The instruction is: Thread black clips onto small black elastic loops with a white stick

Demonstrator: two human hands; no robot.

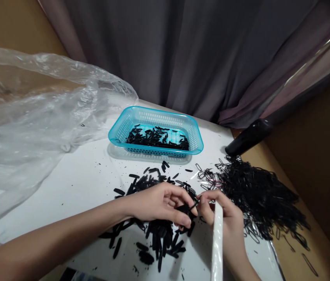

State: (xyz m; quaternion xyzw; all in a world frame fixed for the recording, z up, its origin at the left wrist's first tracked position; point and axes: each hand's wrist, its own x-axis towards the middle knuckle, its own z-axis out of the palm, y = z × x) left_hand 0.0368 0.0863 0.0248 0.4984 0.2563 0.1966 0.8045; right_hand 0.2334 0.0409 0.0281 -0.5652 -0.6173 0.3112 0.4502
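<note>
My left hand is closed, pinching a small black strip over a loose pile of black strips on the white table. My right hand meets it fingertip to fingertip, closed on the same black piece. A white flat stick rises in front of my right hand. To the right lies a tangled heap of thin black loops.
A turquoise plastic basket with several black strips inside stands at the table's back. A large clear plastic bag covers the left. A black cylindrical object lies at the back right. Grey curtain behind.
</note>
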